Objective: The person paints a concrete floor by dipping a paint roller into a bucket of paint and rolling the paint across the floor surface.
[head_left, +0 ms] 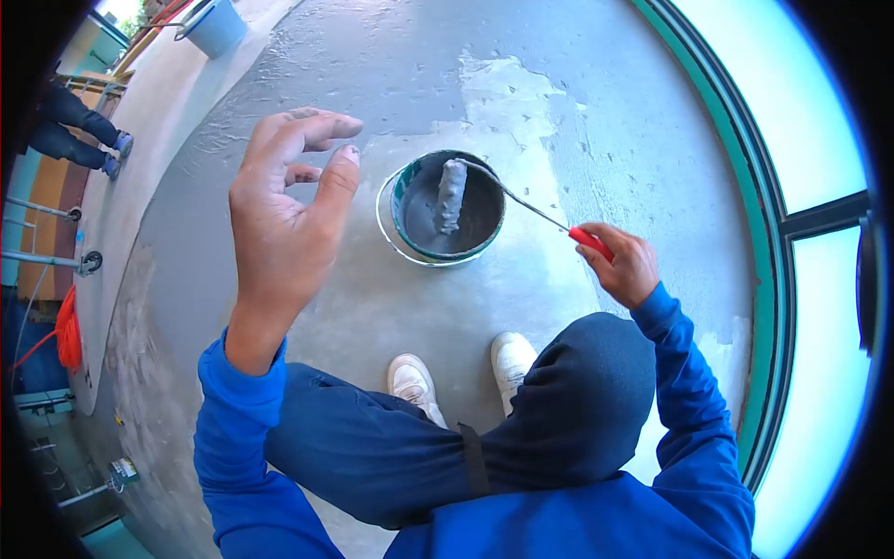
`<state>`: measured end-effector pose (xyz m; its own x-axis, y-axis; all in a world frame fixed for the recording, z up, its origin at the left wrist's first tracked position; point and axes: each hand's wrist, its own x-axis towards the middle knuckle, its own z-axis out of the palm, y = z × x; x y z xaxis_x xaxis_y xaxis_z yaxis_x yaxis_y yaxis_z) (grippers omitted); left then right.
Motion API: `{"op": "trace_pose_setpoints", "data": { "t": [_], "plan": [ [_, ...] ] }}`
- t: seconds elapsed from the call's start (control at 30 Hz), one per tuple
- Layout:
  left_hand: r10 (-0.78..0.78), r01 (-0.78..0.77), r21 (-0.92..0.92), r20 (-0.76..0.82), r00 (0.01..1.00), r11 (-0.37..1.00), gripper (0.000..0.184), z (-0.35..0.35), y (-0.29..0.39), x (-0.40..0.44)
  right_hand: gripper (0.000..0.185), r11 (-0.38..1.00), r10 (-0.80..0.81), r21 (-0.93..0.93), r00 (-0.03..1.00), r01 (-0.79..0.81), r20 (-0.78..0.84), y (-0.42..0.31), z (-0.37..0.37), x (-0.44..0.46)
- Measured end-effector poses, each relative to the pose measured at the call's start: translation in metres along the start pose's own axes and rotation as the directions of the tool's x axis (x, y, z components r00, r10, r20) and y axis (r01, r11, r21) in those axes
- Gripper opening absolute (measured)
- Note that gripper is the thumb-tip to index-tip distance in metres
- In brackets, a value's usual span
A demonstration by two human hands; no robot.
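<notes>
The paint roller [453, 197] is over the mouth of the bucket [401, 197], its cover [449, 211] inside the rim and thick with grey coating; whether its lower end touches the pool or the wall, I cannot tell. The cover's long axis runs nearly straight away from the person, with the end at the bend of the wire frame [537, 212] farthest off. From that bend the wire slants back to the right, so the red handle [590, 243] points toward the person's right side.

The loaded cover looks soft and wet, and probably makes the tool head-heavy; the wire seems stiff but thin, and the cover would likely be slippery. The handle is the place to take hold. The right hand [627, 267] has its grip clenched around it.

The left hand [293, 210] is raised, its grip released and holding nothing, fingers bent and thumb apart, nearest the bucket's left side.

The bucket stands on the floor [372, 321], beyond the person's white shoes [414, 381]. Farther out, a green window frame [759, 279] curves along the right; another person's legs [76, 126] and a second bucket [216, 30] show at upper left.
</notes>
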<state>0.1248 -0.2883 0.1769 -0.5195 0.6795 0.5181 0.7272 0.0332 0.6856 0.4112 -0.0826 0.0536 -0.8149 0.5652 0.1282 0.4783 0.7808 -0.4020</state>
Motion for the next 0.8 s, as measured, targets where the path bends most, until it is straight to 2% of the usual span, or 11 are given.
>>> {"op": "trace_pose_setpoints", "data": {
  "t": [0.13,0.17,0.23,0.27,0.33,0.37,0.43,0.47,0.6,0.67,0.8],
  "plan": [
    [-0.002,0.002,0.01,0.003,1.0,1.0,0.02,0.001,-0.003,0.001,0.029,0.912,0.159,0.371,0.985,-0.173,0.068,0.021,0.027,-0.024],
    [-0.007,0.007,0.009,0.005,1.0,1.0,0.02,0.002,-0.004,0.001,0.03,0.862,0.2,0.444,0.969,-0.245,0.147,0.022,0.028,-0.028],
    [-0.012,0.012,0.01,0.009,1.0,1.0,0.02,0.003,-0.004,0.002,0.032,0.732,0.256,0.559,0.918,-0.389,0.303,0.019,0.029,-0.031],
    [-0.012,0.012,0.01,0.008,1.0,1.0,0.02,0.003,-0.004,0.003,0.034,0.686,0.234,0.608,0.912,-0.4,0.337,0.015,0.031,-0.031],
    [-0.035,0.035,0.009,-0.006,0.999,0.999,0.02,0.004,-0.004,0.003,0.032,0.482,0.229,0.685,0.833,-0.547,0.504,0.009,0.033,-0.03],
    [-0.037,0.037,-0.003,-0.009,0.999,0.999,0.02,0.007,-0.003,0.006,0.032,0.383,0.207,0.712,0.806,-0.588,0.554,0.009,0.034,-0.03],
    [-0.048,0.048,0.026,0.014,0.999,0.999,0.02,0.007,0.001,0.008,0.033,0.382,0.199,0.71,0.803,-0.591,0.561,0.001,0.033,-0.027],
    [-0.056,0.055,0.046,0.025,0.998,0.997,0.019,0.007,0.002,0.008,0.037,0.32,0.166,0.722,0.787,-0.613,0.595,0.005,0.036,-0.027],
    [-0.045,0.043,0.056,0.047,0.998,0.997,0.02,0.009,-0.006,0.008,0.042,0.218,0.164,0.68,0.713,-0.701,0.682,-0.001,0.029,-0.023],
    [-0.068,0.06,0.083,0.097,0.993,0.995,0.021,0.008,-0.007,0.008,0.042,0.172,0.138,0.7,0.721,-0.693,0.68,0.0,0.033,-0.025],
    [-0.066,0.063,0.051,0.048,0.997,0.997,0.019,0.012,-0.011,0.009,0.041,0.049,0.093,0.755,0.756,-0.654,0.648,0.011,0.046,-0.037]
  ]
}}
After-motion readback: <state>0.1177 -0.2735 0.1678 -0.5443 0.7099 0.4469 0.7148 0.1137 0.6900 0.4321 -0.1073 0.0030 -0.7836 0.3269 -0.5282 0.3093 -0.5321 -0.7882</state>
